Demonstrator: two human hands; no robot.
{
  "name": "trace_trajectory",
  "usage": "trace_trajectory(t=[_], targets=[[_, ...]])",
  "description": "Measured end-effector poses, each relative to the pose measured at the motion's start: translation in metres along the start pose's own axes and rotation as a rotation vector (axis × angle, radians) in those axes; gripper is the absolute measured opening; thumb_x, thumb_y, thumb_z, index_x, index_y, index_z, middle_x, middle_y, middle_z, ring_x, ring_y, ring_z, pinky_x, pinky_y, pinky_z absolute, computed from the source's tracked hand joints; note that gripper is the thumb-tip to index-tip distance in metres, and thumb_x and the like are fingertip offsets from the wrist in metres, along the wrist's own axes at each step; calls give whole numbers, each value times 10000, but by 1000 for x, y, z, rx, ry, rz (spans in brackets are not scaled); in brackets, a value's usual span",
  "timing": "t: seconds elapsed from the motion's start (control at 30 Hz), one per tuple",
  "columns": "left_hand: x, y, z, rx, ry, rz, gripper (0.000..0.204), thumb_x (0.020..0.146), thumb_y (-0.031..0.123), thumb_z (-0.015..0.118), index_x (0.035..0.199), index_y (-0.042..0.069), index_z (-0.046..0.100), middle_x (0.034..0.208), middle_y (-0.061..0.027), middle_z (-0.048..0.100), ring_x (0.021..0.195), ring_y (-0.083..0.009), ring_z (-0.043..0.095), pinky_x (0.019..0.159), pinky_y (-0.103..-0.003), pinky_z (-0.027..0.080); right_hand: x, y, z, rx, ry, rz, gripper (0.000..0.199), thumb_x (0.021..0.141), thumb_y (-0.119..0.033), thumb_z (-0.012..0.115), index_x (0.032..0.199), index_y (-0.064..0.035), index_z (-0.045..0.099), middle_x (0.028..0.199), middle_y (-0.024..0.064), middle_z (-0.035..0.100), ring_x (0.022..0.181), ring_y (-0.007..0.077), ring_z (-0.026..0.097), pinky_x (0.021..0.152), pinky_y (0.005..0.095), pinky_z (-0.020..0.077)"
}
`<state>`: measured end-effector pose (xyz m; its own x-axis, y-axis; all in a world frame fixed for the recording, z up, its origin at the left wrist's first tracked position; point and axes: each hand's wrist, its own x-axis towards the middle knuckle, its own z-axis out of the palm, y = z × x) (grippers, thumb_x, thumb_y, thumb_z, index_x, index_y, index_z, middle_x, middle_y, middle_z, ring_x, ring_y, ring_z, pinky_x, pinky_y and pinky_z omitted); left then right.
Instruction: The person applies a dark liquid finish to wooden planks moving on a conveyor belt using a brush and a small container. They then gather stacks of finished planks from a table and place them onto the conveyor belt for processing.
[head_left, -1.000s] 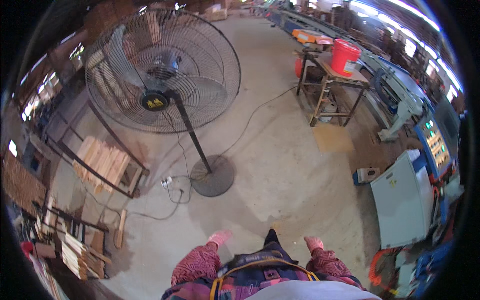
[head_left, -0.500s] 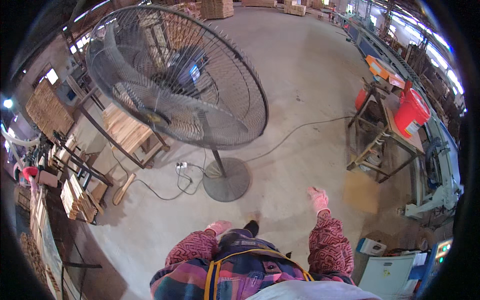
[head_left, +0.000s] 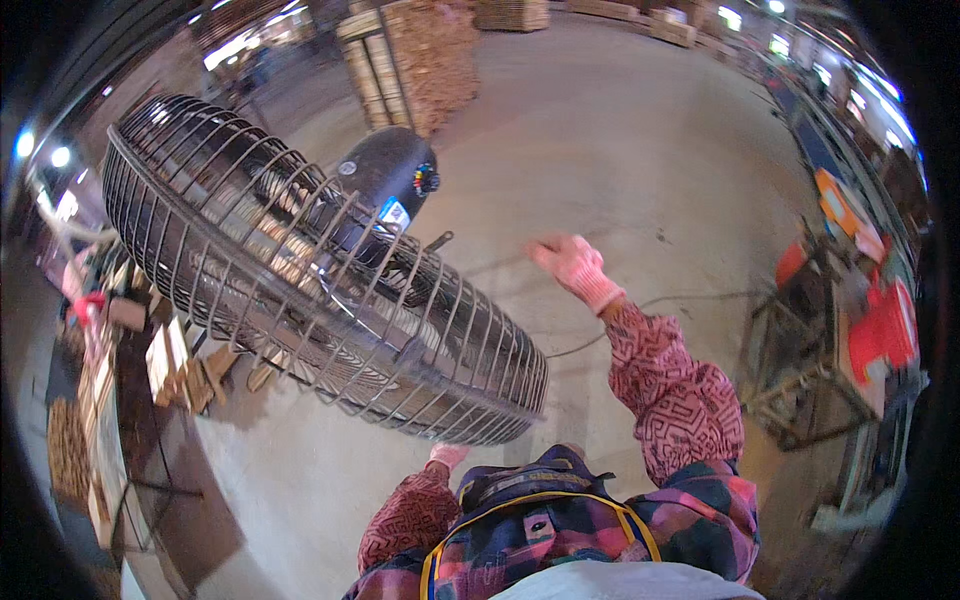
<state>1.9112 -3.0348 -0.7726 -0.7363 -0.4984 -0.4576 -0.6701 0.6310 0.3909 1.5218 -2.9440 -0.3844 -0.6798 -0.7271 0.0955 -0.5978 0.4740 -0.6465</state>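
A large black pedestal fan (head_left: 400, 365) fills the left half of the head view, its wire cage tilted and seen nearly edge-on. The dark motor housing (head_left: 385, 165) shows behind the cage. Out in front, my right hand (head_left: 575, 268), in a pink knitted glove, is raised with its fingers stretched toward the fan. It is open, holds nothing and is apart from the cage and the motor. My left hand (head_left: 447, 456), in a matching glove, is low beside the cage's bottom rim. Its fingers are hidden, and I cannot tell if it touches the rim.
On the right, a red bucket (head_left: 880, 335) and an orange box (head_left: 845, 210) sit by a worn work stand (head_left: 800, 390). A cable (head_left: 680, 298) runs across the floor. Stacked wood (head_left: 430, 65) stands behind the fan; timber pieces (head_left: 180, 365) lie at left.
I have come closer to the fan and now see its cage from the side, with the motor exposed. My right hand has risen and moved forward and left. My left hand's fingers have become hidden.
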Motion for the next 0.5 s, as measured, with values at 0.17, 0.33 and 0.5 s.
trace_trajectory(t=[0.17,0.33,0.5], targets=[[-43,-12,57,314,260,-110,292,984,203,455,1185,198,668,1114,-89,727,1079,-315,685,840,-453,564,91,-84,-24,65,39,-512,599,917,-647,538,1121,-123,744,1073,182,724,1066,379,660,924,443,513],[-170,69,155,-200,43,-641,394,961,291,568,1337,173,553,1198,-185,681,1126,-413,634,918,-520,518,129,-133,-26,-154,-142,-662,687,887,-697,523,1064,-73,750,1050,222,712,1051,396,657,920,474,505],[-220,174,239,-442,-81,-733,373,943,258,584,1308,192,549,1234,-209,662,1137,-426,628,920,-528,521,126,-144,-27,-256,-104,-734,667,880,-672,534,964,-45,744,1002,233,708,1005,397,663,889,484,503]])
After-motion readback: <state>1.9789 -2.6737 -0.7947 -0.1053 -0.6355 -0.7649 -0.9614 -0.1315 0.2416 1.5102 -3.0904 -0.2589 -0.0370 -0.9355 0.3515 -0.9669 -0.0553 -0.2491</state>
